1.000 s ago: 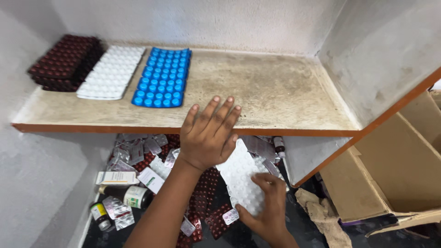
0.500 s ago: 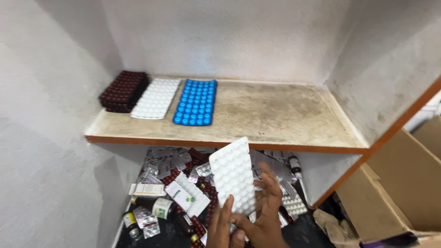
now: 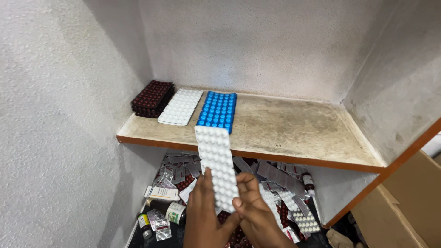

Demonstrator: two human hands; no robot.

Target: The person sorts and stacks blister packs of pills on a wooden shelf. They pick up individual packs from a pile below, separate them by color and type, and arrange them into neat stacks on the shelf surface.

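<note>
We see both hands on a white blister sheet (image 3: 216, 165), held upright below the shelf's front edge (image 3: 248, 154). The left hand (image 3: 204, 216) backs its lower part, fingers pressed together behind, thumb in front. The right hand (image 3: 257, 213) pinches the lower right edge between thumb and fingers, so the sheet stands steady, bumps facing us. At the shelf's back-left corner lie a dark red stack (image 3: 152, 98), a white stack (image 3: 181, 106) and a blue stack (image 3: 217, 110), side by side and touching; the rest of the shelf is bare. Under the shelf, loose strips (image 3: 280, 183), small bottles (image 3: 175, 212) and a box (image 3: 161, 194) clutter the floor.
</note>
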